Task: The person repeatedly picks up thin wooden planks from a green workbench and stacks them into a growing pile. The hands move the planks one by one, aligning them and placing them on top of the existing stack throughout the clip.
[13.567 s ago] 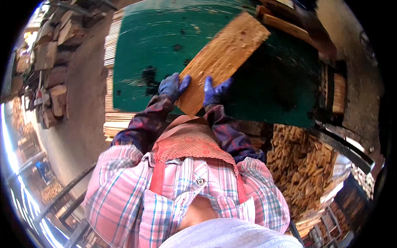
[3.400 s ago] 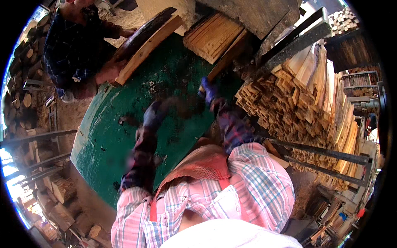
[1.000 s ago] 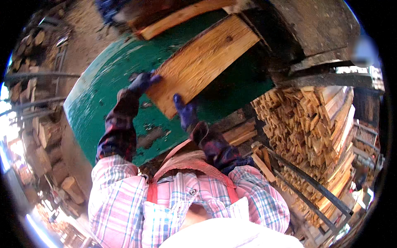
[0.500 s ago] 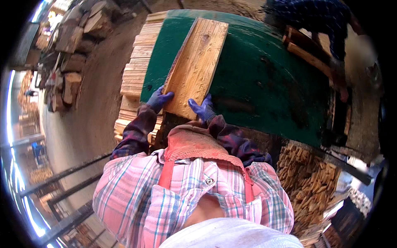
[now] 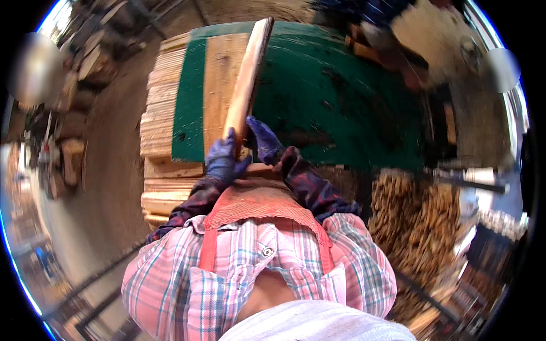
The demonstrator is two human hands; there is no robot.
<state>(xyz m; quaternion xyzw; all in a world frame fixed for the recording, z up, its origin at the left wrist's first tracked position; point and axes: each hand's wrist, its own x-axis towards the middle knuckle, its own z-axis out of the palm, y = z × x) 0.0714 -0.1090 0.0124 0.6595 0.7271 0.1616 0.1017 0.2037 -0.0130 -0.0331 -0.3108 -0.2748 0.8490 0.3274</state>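
A wooden board (image 5: 244,88) is tipped up onto its narrow edge over the green tabletop (image 5: 335,102), its long side running away from me. My left hand (image 5: 222,160), in a purple glove, is closed round its near end. Beside the board's right face is my gloved right hand (image 5: 265,142), fingers stretched out; whether it touches the wood I cannot tell. Under and left of the tipped board lies another board (image 5: 219,74), flat on the green surface, partly covered by it and by my left hand.
Stacked boards (image 5: 165,108) line the table's left side. At the lower right is a big pile of thin wood pieces (image 5: 415,221). Across the table, a person in dark blue clothing (image 5: 369,11) is near wooden pieces (image 5: 364,50). Logs (image 5: 71,165) lie at the left.
The board that lay flat under both hands is now turned up on edge, and a flat board shows to its left. My right hand has come off the board's near end.
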